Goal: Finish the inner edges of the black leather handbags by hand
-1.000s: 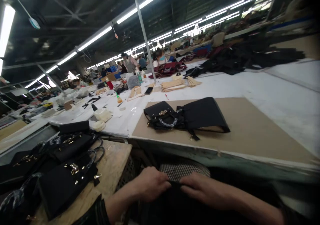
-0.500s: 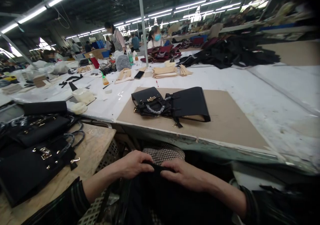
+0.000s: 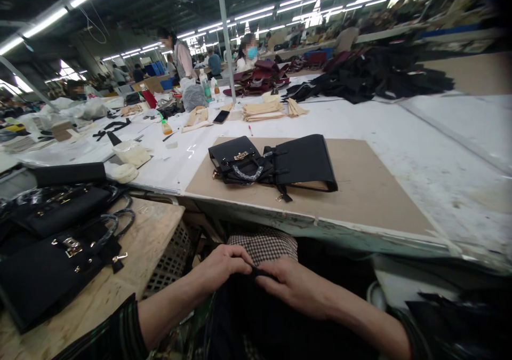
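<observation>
Over my lap, my left hand (image 3: 226, 266) pinches the edge of a dark cloth (image 3: 256, 317) between thumb and fingers. My right hand (image 3: 294, 285) grips the same edge just beside it, and the fingertips of both nearly meet. The cloth hangs down towards me; whether it is a loose piece or a garment I cannot tell. Checked fabric (image 3: 264, 245) covers my lap beyond the hands. In front, a black handbag (image 3: 306, 162) lies spread on a brown board (image 3: 360, 189), with a gold clasp and a plastic-wrapped handle. Neither hand touches it.
Several black handbags (image 3: 36, 280) are piled on a wooden board (image 3: 160, 221) at my left. On the white table (image 3: 432, 152) are a phone (image 3: 221, 116), beige pieces (image 3: 262, 110), a glue bottle (image 3: 166, 127) and black material (image 3: 372, 77). Other people work beyond.
My hands have drawn slightly closer together on the cloth's edge. The camera view has shifted a little; the handbag on the board stays where it was.
</observation>
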Demonstrator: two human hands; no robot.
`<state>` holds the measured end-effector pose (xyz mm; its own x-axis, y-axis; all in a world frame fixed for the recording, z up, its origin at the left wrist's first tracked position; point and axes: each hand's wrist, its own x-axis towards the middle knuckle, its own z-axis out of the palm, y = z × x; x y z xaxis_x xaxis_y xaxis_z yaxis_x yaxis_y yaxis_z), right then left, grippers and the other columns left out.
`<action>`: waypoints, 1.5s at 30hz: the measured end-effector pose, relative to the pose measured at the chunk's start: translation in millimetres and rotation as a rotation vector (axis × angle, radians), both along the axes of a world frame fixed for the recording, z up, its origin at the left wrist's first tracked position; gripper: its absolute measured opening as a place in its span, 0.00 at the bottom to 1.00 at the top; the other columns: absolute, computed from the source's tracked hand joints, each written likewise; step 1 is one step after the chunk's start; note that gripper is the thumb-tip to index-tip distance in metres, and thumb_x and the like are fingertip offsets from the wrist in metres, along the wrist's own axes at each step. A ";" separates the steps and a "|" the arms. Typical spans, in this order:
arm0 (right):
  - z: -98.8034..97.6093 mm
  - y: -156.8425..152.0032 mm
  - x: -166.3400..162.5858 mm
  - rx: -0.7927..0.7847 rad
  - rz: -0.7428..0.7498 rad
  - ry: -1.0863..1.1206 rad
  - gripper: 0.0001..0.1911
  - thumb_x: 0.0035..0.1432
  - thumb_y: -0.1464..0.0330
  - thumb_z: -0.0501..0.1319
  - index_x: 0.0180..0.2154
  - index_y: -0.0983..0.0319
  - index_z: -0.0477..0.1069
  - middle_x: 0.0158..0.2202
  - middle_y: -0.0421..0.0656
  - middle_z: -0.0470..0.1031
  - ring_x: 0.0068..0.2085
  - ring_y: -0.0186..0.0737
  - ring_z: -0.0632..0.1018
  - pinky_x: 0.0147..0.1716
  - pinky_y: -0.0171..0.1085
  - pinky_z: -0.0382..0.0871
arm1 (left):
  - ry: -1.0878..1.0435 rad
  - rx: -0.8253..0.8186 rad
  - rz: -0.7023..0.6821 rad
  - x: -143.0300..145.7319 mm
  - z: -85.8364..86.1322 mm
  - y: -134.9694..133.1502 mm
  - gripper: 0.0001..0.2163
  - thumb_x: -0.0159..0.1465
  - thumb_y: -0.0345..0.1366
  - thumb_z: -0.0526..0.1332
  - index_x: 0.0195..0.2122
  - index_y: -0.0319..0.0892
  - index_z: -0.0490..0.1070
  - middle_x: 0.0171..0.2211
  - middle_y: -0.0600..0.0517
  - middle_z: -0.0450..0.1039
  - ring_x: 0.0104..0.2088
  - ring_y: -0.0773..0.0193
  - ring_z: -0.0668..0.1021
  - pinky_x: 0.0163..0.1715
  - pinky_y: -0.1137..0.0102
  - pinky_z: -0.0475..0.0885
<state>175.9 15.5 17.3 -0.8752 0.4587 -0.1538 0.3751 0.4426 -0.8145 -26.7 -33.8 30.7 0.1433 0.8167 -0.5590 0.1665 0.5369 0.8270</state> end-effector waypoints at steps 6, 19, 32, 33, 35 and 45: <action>4.7 -7.4 -0.1 0.140 0.030 -0.083 0.13 0.67 0.67 0.52 0.40 0.62 0.74 0.32 0.45 0.78 0.31 0.38 0.75 0.33 0.33 0.62 | 0.017 0.108 0.074 4.3 -6.8 -4.6 0.07 0.47 0.28 0.61 0.26 0.38 0.77 0.26 0.54 0.73 0.33 0.63 0.71 0.36 0.70 0.62; 7.1 0.8 0.1 -0.115 -0.108 0.034 0.11 0.63 0.67 0.57 0.41 0.61 0.77 0.34 0.40 0.78 0.33 0.38 0.74 0.34 0.33 0.64 | -0.169 -0.199 0.049 -12.6 -5.4 2.3 0.13 0.44 0.32 0.69 0.32 0.39 0.73 0.24 0.56 0.72 0.24 0.67 0.70 0.28 0.72 0.65; -9.5 15.5 -4.4 -0.269 -0.083 0.005 0.12 0.63 0.63 0.57 0.38 0.63 0.77 0.31 0.39 0.75 0.31 0.36 0.71 0.27 0.31 0.61 | 0.242 0.059 -0.208 -25.7 -4.6 8.6 0.14 0.49 0.34 0.67 0.37 0.39 0.72 0.25 0.58 0.69 0.26 0.69 0.67 0.27 0.74 0.61; -10.8 16.5 -4.3 -0.268 -0.078 0.005 0.12 0.63 0.63 0.57 0.37 0.63 0.76 0.31 0.39 0.75 0.31 0.36 0.71 0.27 0.31 0.62 | 0.279 0.080 -0.235 -26.7 -5.3 10.7 0.13 0.49 0.35 0.67 0.36 0.39 0.73 0.26 0.57 0.69 0.26 0.68 0.67 0.27 0.73 0.61; -12.8 18.0 -4.1 -0.250 -0.070 0.007 0.11 0.62 0.63 0.58 0.37 0.63 0.76 0.31 0.39 0.76 0.31 0.36 0.72 0.28 0.31 0.62 | 0.305 0.075 -0.295 -27.6 -7.6 14.5 0.13 0.50 0.38 0.68 0.36 0.38 0.74 0.26 0.57 0.69 0.26 0.68 0.67 0.28 0.73 0.61; -16.0 15.1 -7.2 -0.127 0.054 -0.063 0.07 0.56 0.69 0.61 0.35 0.63 0.75 0.30 0.39 0.76 0.29 0.36 0.73 0.28 0.31 0.62 | 0.438 -0.001 -0.480 -20.5 -10.6 30.9 0.15 0.42 0.42 0.72 0.28 0.40 0.74 0.20 0.59 0.64 0.23 0.68 0.64 0.21 0.73 0.55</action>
